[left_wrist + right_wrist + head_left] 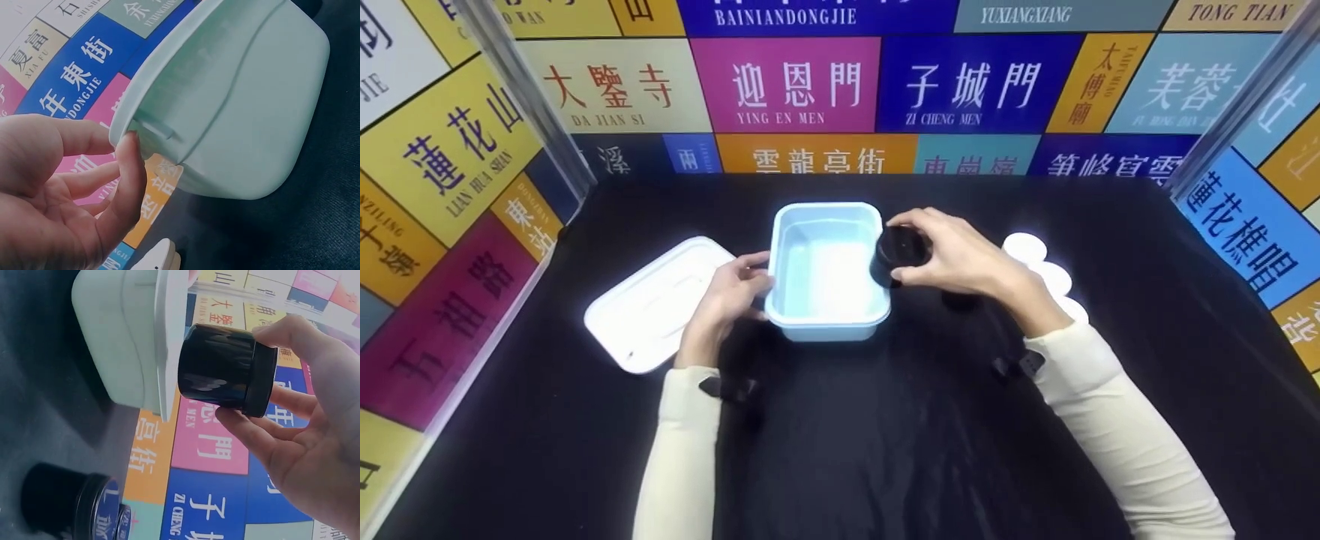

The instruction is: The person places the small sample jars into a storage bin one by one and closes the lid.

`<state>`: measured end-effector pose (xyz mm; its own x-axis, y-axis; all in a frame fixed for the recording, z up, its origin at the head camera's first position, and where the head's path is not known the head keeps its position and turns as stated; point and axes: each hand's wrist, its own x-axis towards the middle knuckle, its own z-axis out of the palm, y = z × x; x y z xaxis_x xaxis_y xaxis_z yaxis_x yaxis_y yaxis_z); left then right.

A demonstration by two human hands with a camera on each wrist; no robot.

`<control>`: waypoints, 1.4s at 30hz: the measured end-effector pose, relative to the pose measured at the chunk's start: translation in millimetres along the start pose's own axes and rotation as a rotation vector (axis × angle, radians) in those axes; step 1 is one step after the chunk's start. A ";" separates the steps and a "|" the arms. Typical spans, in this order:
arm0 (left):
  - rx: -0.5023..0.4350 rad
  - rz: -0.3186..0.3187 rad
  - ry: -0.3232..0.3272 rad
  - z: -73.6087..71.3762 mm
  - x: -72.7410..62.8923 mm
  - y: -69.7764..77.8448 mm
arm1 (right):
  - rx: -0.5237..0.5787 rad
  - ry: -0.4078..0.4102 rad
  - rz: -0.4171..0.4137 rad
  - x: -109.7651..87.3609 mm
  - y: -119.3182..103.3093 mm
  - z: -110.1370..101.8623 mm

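Well, the right hand [956, 255] grips the black jar [901, 247] just right of the box [831, 332], though whether they touch is hard to see, so the jar is best lifted clear while the left hand [733, 291] pinches the box steady.

The head view looks forward and down from above the near side, far enough back to take in both forearms, the table [840, 435], the white lid [656, 311] at left and the patterned far wall [787, 82]. The left wrist view sits close behind the left hand [733, 289] – rolled sideways, facing far, with the tub [831, 333] large in it. The right wrist view, likewise close and rolled, faces far past the right hand [949, 251] and black jar [903, 244]. Both wrist views share the tub and the wall's pink panel.
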<state>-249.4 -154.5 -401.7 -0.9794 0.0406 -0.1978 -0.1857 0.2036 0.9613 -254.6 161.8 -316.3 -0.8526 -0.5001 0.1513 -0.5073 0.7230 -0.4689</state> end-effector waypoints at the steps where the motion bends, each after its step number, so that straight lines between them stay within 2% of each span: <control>1: 0.003 -0.001 0.001 -0.4 -0.2 0.0 | 0.003 -0.003 -0.013 2.5 -2.3 1.0; 6: 0.013 0.000 0.009 -1.5 -0.4 0.2 | 0.028 0.004 -0.097 15.5 -15.5 7.8; 9: 0.010 0.007 -0.002 -1.1 0.0 0.5 | 0.042 -0.007 -0.117 23.0 -21.6 12.6; 17: -0.013 -0.004 -0.018 1.3 0.3 0.5 | 0.049 -0.105 -0.058 41.4 -32.5 30.1; 28: -0.017 0.007 -0.025 -0.1 -1.0 0.0 | 0.025 -0.220 -0.085 58.4 -37.6 50.8; 33: -0.019 0.007 -0.027 -0.8 -1.3 0.0 | 0.031 -0.239 -0.089 67.6 -36.0 60.9; 42: -0.022 0.002 -0.039 0.0 -0.9 -0.6 | 0.058 -0.291 -0.035 72.7 -36.3 86.8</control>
<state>-248.4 -154.6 -402.1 -0.9761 0.0788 -0.2027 -0.1858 0.1816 0.9657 -287.4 57.8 -363.7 -0.7588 -0.6460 -0.0836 -0.5205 0.6785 -0.5184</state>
